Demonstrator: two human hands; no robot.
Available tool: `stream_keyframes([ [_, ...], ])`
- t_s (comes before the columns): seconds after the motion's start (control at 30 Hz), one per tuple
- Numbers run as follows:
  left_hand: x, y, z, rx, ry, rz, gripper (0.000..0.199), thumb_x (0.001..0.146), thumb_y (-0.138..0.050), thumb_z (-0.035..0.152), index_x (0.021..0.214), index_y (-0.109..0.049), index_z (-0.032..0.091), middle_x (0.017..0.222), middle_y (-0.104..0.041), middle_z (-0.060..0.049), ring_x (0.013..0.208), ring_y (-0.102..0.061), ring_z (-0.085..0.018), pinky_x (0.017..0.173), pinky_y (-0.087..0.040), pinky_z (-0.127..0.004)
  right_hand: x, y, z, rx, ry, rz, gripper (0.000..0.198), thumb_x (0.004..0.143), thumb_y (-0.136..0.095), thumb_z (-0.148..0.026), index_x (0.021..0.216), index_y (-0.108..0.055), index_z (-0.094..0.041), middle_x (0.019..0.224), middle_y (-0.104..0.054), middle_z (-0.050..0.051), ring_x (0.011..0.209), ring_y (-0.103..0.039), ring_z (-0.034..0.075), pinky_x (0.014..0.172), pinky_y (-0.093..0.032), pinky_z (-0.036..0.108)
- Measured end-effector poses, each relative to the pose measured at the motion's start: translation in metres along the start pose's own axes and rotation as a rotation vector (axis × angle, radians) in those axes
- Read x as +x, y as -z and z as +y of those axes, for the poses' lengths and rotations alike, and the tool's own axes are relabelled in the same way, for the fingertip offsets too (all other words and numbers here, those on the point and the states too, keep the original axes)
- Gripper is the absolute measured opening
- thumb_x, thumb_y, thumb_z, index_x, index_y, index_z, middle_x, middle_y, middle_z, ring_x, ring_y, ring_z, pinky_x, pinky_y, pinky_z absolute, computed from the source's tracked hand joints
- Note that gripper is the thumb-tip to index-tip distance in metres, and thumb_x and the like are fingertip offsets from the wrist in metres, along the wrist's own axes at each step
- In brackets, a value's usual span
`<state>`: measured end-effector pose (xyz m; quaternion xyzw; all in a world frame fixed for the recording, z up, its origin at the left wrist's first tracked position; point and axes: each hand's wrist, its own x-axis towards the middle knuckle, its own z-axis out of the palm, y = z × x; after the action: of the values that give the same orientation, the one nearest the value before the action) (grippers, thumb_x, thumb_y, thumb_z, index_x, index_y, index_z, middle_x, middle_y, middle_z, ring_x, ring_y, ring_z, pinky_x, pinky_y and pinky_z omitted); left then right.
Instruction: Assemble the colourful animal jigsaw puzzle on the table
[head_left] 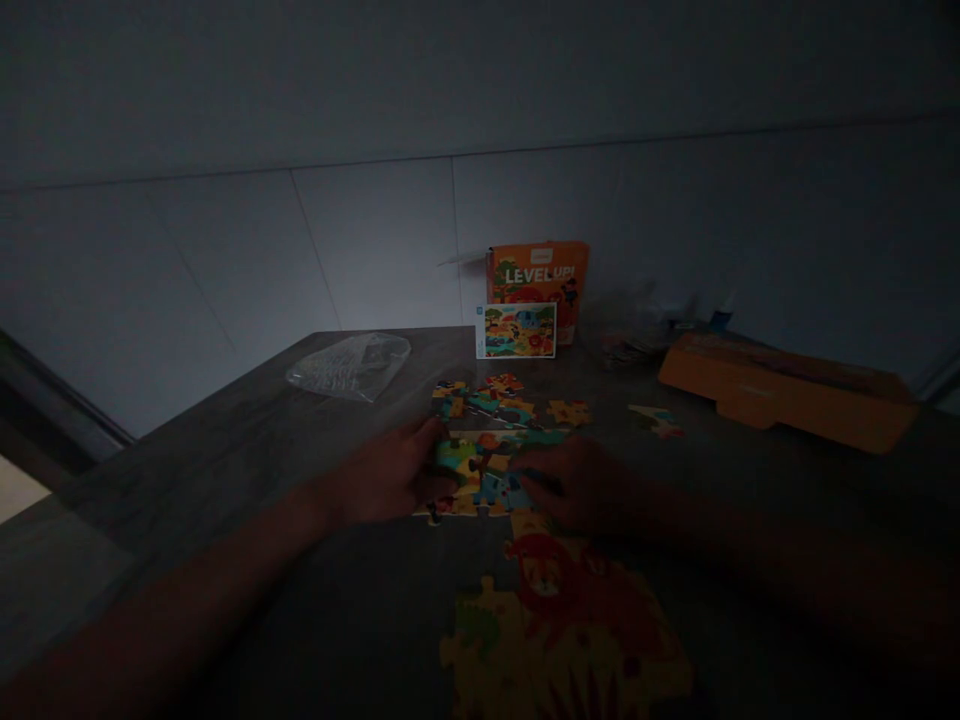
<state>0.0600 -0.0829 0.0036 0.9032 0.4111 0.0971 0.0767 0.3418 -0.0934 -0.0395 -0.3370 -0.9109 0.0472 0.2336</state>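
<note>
Puzzle strip (469,478): right there between the hands, flat on the table (240,430), long axis running left to right.
Left hand (394,470): open, thumb and forefinger spread at the strip's left end.
Right hand (589,485): fingers bent over the right end; pinching or not, I can't tell.
Lion section (551,620): nearer the person, lion's head toward the wall (375,240).

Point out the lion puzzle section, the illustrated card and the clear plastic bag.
Lion puzzle section (574,612): head view, its red middle.
Illustrated card (517,331): head view, middle of its printed picture.
Clear plastic bag (351,366): head view, middle of its upper surface.
</note>
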Motion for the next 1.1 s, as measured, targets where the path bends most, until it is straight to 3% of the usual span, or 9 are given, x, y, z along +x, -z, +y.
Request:
stream_keyframes([
  [0.17,0.001,0.000,0.000,-0.204,-0.051,-0.036,0.024,0.091,-0.063,0.032,0.106,-0.048,0.020,0.086,-0.067,-0.002,0.072,-0.065,-0.019,0.056,-0.044,-0.026,-0.002,-0.001,0.001,-0.030,0.045,0.009,0.025,0.092,-0.051,-0.022,0.101,-0.074,-0.016,0.063,-0.066,0.002,0.051,-0.053,0.013,0.053,-0.030,0.025],
  [0.3,0.000,-0.003,0.006,-0.336,-0.123,-0.019,0.013,0.094,-0.057,0.029,0.091,-0.049,0.020,0.072,-0.059,0.003,0.060,-0.056,-0.014,0.051,-0.036,-0.023,-0.006,0.000,-0.002,-0.072,0.153,0.094,0.034,0.098,-0.050,-0.027,0.123,-0.068,-0.014,0.063,-0.067,0.002,0.050,-0.056,0.013,0.051,-0.032,0.026],
  [0.53,0.000,-0.018,0.022,-0.754,-0.008,-0.082,0.018,0.092,-0.059,0.031,0.081,-0.053,0.018,0.068,-0.056,0.003,0.060,-0.048,-0.010,0.053,-0.037,-0.020,-0.008,0.004,-0.009,-0.127,0.378,0.166,0.033,0.106,-0.045,-0.037,0.125,-0.062,-0.015,0.069,-0.069,0.000,0.052,-0.059,0.012,0.050,-0.035,0.026],
  [0.7,-0.002,-0.018,0.026,-0.764,0.001,-0.109,0.022,0.091,-0.062,0.034,0.079,-0.054,0.017,0.067,-0.054,0.004,0.059,-0.047,-0.010,0.052,-0.036,-0.020,-0.007,0.003,-0.010,-0.167,0.469,0.220,0.031,0.108,-0.043,-0.037,0.118,-0.061,-0.014,0.064,-0.067,-0.001,0.049,-0.058,0.012,0.047,-0.034,0.028],
  [0.9,-0.002,-0.017,0.024,-0.707,-0.024,-0.100,0.022,0.091,-0.062,0.035,0.080,-0.054,0.018,0.068,-0.055,0.003,0.061,-0.048,-0.011,0.054,-0.037,-0.020,-0.007,-0.001,-0.007,-0.183,0.476,0.227,0.029,0.107,-0.043,-0.036,0.118,-0.060,-0.015,0.067,-0.069,-0.001,0.050,-0.059,0.012,0.048,-0.034,0.028],
  [1.1,-0.002,-0.016,0.029,-0.810,0.036,-0.138,0.024,0.090,-0.063,0.036,0.078,-0.052,0.018,0.069,-0.054,0.004,0.061,-0.047,-0.010,0.054,-0.038,-0.020,-0.009,0.000,-0.006,-0.192,0.451,0.196,0.030,0.105,-0.049,-0.037,0.121,-0.061,-0.015,0.070,-0.071,0.000,0.054,-0.062,0.012,0.049,-0.037,0.028],
])
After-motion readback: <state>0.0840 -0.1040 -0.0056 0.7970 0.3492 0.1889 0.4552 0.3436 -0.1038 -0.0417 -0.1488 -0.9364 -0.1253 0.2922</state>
